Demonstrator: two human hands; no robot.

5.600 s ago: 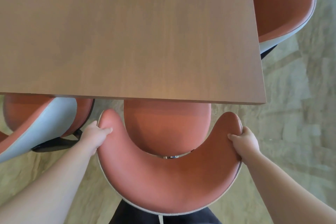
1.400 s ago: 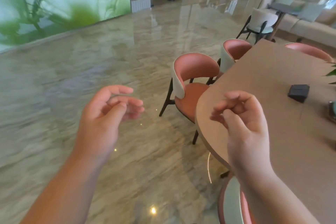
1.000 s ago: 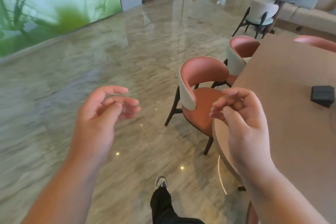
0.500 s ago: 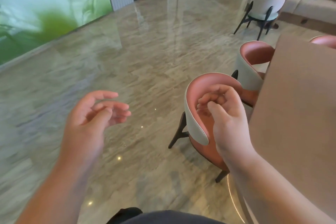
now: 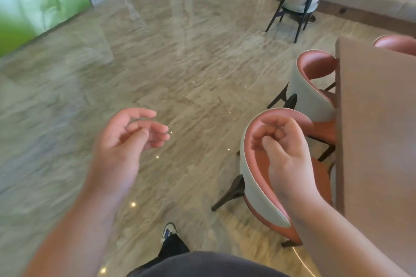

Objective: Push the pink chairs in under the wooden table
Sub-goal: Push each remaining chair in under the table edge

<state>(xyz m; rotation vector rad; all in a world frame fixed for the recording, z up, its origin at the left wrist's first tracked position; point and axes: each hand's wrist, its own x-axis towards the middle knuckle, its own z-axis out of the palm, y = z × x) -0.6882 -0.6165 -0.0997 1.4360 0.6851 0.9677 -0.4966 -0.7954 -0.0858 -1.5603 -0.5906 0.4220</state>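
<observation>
The nearest pink chair is seen beside the desk, seat partly tucked. The right hand, loosely curled and empty, is held nearer its backrest than the half-open, empty left hand.

The left hand is hovering over the marble floor with fingers loosely curled, holding nothing, while the right hand is hanging half-curled in front of the nearest pink chair, apparently not touching it, though the overlap is making that hard to judge. That chair is standing beside the wooden table with its seat partly under the edge, and a second pink chair is sitting just beyond it. A shoe is showing below.
</observation>
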